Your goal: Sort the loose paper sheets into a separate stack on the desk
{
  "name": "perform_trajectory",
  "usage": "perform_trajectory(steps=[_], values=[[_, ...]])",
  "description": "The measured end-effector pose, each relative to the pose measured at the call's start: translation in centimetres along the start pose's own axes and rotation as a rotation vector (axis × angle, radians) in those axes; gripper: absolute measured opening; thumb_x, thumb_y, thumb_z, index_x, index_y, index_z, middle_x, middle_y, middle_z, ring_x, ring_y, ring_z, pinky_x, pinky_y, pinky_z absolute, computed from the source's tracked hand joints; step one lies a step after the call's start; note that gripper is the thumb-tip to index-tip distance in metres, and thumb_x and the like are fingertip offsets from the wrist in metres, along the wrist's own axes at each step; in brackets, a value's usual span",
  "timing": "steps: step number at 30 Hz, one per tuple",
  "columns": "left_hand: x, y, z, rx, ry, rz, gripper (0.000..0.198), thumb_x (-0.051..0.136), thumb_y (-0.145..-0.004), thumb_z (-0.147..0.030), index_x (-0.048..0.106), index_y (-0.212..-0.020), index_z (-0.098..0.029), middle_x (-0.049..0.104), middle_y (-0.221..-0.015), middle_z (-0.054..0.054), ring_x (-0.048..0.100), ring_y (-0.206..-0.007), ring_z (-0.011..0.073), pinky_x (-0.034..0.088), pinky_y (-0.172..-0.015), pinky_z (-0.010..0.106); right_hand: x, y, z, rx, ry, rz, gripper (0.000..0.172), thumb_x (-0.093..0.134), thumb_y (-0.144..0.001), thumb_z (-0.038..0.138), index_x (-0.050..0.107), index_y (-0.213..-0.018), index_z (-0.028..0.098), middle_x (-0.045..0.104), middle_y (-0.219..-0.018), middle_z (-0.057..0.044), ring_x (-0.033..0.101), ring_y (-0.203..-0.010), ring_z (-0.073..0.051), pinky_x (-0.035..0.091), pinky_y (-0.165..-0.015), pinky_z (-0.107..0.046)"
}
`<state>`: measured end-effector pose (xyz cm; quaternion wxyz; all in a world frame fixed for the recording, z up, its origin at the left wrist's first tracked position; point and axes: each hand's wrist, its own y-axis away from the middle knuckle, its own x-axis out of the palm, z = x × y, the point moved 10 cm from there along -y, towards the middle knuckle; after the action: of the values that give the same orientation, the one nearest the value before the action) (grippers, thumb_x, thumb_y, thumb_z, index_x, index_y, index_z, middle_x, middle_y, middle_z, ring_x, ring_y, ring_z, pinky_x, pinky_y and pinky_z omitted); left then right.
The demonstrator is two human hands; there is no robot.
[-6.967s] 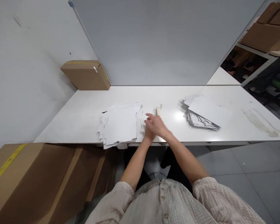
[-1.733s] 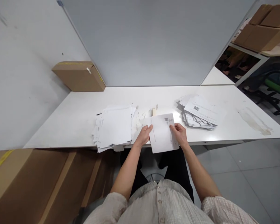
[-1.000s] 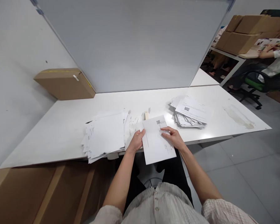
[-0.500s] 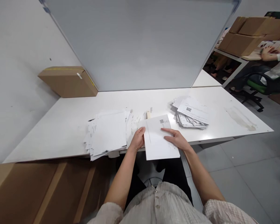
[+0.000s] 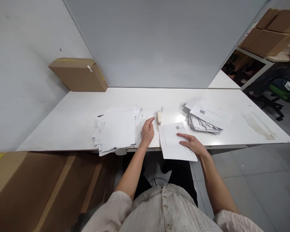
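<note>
A white printed sheet of paper (image 5: 171,141) with a QR code lies partly over the table's front edge. My right hand (image 5: 192,143) grips its right side, two digits on top; the other fingers are hidden. To the left of the sheet, my left hand (image 5: 148,130) is off the paper, index finger stretched out and the others loosely bent, with nothing visible in it. Just beyond its fingertips is a small cream-coloured block (image 5: 159,118) with a dark mark on its near end; its kind is unclear.
An untidy paper stack (image 5: 118,129) lies on the left of the white table (image 5: 84,119), another paper stack (image 5: 205,117) on the right. A cardboard box (image 5: 78,74) stands at the back left beside a grey panel (image 5: 149,45). Large cardboard (image 5: 50,187) is below left.
My left hand has let go of the sheet and moved up toward the cream block, which now shows fully. The sheet stays in my right hand, slightly farther right. The view has shifted.
</note>
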<state>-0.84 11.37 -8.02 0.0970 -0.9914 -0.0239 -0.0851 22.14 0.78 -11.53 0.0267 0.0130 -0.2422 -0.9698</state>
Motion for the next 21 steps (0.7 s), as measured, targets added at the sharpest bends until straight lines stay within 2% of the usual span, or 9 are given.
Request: perform_trajectory(steps=[3,13,21], values=[[0.7,-0.6,0.0,0.043,-0.109,0.084,0.028,0.050,-0.083,-0.021,0.065,-0.106,-0.025,0.060,-0.116,0.005,0.051,-0.115,0.0191,0.032,-0.105,0.034,0.4,-0.5,-0.2,0.017,-0.028,0.002,0.054,0.073,-0.066,0.029,0.061,-0.118,0.025,0.071,-0.095,-0.003,0.065,-0.068,-0.017,0.054,-0.060,-0.029],[1.8,-0.7,0.7,0.118,-0.242,0.213,0.044,0.042,-0.079,-0.010,0.063,-0.113,-0.027,0.057,-0.117,0.005,0.047,-0.116,0.0208,0.030,-0.106,0.037,0.4,-1.5,0.2,0.033,-0.114,-0.053,0.054,0.075,-0.064,0.025,0.062,-0.116,0.024,0.072,-0.089,-0.003,0.064,-0.063,-0.016,0.054,-0.056,-0.027],[2.3,-0.6,1.1,0.136,-0.440,0.198,0.051,0.039,-0.073,0.001,0.067,-0.108,-0.024,0.055,-0.112,0.008,0.046,-0.112,0.0234,0.034,-0.102,0.038,0.4,-2.0,0.3,0.035,-0.130,-0.060,0.053,0.075,-0.064,0.024,0.063,-0.116,0.023,0.072,-0.090,-0.003,0.065,-0.064,-0.016,0.054,-0.058,-0.027]])
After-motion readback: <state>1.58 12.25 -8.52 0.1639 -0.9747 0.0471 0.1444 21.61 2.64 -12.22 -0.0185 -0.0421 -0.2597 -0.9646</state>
